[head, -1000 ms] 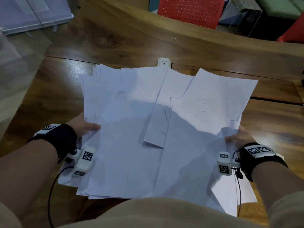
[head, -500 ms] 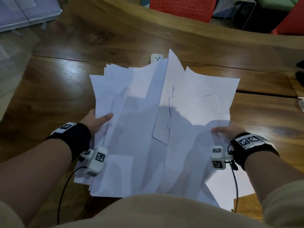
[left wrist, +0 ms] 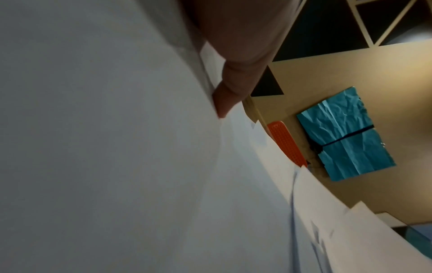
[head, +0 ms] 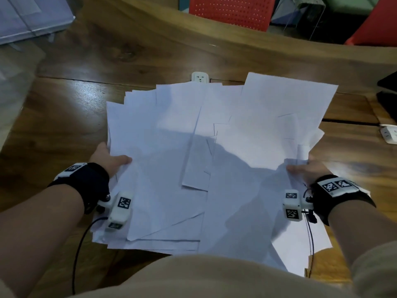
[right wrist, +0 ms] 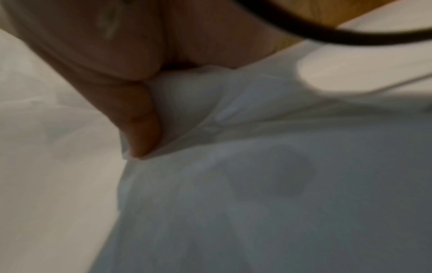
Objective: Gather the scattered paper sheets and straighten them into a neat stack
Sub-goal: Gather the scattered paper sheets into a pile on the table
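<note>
Several white paper sheets lie fanned and overlapping in a loose pile on the wooden table. My left hand grips the pile's left edge, thumb on top and fingers hidden beneath. My right hand grips the right edge the same way. In the left wrist view a thumb presses down on the paper sheets. In the right wrist view the thumb pinches bunched paper sheets.
A white power socket sits in the table just past the pile. Another white socket and dark objects are at the right edge. Red chairs stand beyond the table. A raised wooden ledge runs along the far side.
The sheets, pushed together and buckled upward half a second ago, have spread flatter and wider again. Both hands have moved apart while keeping hold of the pile's edges.
</note>
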Demonstrator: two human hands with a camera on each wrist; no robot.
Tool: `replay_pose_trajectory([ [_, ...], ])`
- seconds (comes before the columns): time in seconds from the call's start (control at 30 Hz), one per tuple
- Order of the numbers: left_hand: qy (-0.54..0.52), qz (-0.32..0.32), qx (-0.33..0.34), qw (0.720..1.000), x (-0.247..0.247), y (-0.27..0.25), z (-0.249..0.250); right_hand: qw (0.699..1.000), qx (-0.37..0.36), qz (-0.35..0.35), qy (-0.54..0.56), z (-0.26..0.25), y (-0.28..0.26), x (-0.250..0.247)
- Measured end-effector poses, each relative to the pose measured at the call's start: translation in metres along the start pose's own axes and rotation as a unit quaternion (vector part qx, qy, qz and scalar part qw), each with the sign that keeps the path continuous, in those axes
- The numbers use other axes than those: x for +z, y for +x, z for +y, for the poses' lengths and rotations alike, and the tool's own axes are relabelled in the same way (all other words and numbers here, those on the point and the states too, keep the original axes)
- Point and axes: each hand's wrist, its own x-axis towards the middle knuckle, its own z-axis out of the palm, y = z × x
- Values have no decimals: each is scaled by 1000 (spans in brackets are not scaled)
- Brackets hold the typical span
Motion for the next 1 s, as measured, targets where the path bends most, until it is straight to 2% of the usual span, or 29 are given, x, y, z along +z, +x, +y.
replay_pose_trajectory([
  [0.1, -21, -15, 1, 1000, 2, 2, 1, 998, 2, -26, 64, 4, 6, -1],
  [0.17, -41, -61, 16, 997, 4, -1, 5, 999, 7, -28, 45, -4, -1, 4],
  [0.23, -74, -96, 18, 992, 7, -5, 9, 1000, 7, 10, -3, -11, -3, 10],
  [0.27, -67, -95, 18, 993, 9, -7, 11, 999, 3, 42, -30, -15, -5, 12],
  [0.4, 14, -14, 33, 999, 8, -17, 15, 990, 16, 116, -74, -15, -6, 16],
  [0.53, 4, -15, 45, 999, 6, -15, 12, 988, 31, 50, -142, -5, -12, 14],
  [0.6, -13, -27, 62, 998, 10, -14, 14, 990, 26, 27, -134, -3, -14, 17],
  [0.67, -12, -42, 84, 995, 14, -12, 13, 993, 23, 30, -111, -4, -17, 23],
  [0.77, -26, -74, 104, 991, 16, -14, 10, 988, 7, 56, -145, -1, -14, 28],
  [0.87, -57, -65, 77, 993, 15, -16, 9, 992, 28, 71, -104, -6, -21, 23],
  [1.0, -137, -58, 5, 989, 18, -12, 9, 999, 12, 25, -46, -5, -23, 20],
])
